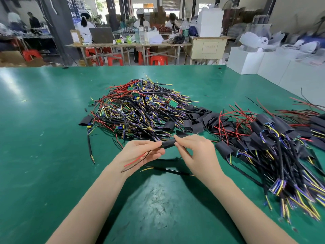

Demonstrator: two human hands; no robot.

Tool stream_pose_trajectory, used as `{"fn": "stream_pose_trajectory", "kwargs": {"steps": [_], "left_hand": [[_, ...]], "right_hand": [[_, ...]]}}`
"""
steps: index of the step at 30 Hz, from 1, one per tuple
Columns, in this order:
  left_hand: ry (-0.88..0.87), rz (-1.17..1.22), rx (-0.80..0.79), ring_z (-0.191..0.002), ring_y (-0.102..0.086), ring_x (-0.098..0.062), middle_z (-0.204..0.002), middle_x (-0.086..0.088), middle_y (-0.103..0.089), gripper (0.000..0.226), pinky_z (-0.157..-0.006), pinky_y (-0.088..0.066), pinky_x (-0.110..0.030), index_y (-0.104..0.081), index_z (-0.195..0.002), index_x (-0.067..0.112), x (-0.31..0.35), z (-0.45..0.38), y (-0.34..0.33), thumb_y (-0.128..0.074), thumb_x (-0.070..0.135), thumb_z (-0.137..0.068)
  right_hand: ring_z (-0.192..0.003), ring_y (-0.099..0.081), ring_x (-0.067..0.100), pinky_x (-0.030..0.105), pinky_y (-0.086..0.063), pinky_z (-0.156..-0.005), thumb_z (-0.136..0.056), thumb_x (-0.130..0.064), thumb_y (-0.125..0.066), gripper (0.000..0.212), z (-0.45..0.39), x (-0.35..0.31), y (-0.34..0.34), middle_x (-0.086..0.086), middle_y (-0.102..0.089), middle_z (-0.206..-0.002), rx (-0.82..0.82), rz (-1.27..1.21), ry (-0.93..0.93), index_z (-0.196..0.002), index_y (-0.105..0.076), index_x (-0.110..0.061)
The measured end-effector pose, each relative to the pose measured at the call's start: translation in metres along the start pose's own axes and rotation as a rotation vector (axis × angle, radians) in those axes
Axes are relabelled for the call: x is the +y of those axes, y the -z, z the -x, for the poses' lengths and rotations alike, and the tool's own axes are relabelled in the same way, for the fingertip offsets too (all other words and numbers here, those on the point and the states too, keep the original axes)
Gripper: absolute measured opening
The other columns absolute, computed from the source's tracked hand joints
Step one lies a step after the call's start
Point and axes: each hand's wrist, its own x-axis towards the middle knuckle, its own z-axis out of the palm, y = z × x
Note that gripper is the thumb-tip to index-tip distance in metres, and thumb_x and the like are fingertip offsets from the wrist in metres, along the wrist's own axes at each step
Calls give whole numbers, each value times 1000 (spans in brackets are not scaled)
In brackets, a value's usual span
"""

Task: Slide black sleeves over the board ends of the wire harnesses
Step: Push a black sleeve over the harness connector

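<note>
Black sleeve (pixel 169 143) sits pinched between both hands above the green table (pixel 44 120): the left hand (pixel 140 154) grips its near end with a red and a black wire (pixel 136 161) trailing over the palm, the right hand (pixel 197 152) pinches its far end. Beyond the sleeve lies the unsleeved harness pile (pixel 137 108); right of the sleeve, loose sleeves (pixel 197 118) and the sleeved harness pile (pixel 274 143)
</note>
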Motion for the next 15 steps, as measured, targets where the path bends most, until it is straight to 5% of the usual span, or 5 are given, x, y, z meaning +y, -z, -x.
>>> {"fn": "stream_pose_trajectory", "kwargs": {"steps": [10, 15], "left_hand": [[5, 59, -111, -74, -74, -17, -88, -18, -74, 17, -60, -57, -19, -79, -80, 4, 5, -1, 0, -73, 15, -70], [-63, 104, -145, -65, -72, -16, -82, -15, -74, 14, -58, -57, -20, -79, -80, 7, 6, -1, 1, -66, 10, -76]], "right_hand": [[-76, -64, 20, 42, -50, -72, -87, -10, -68, 21, -4, 2, 2, -2, -73, -84, 89, -136, -111, -106, -75, -13], [-69, -57, 5, 22, -44, -68, -88, -9, -67, 21, -6, 1, 6, -3, -69, -80, 118, -307, -204, -107, -74, -14]]}}
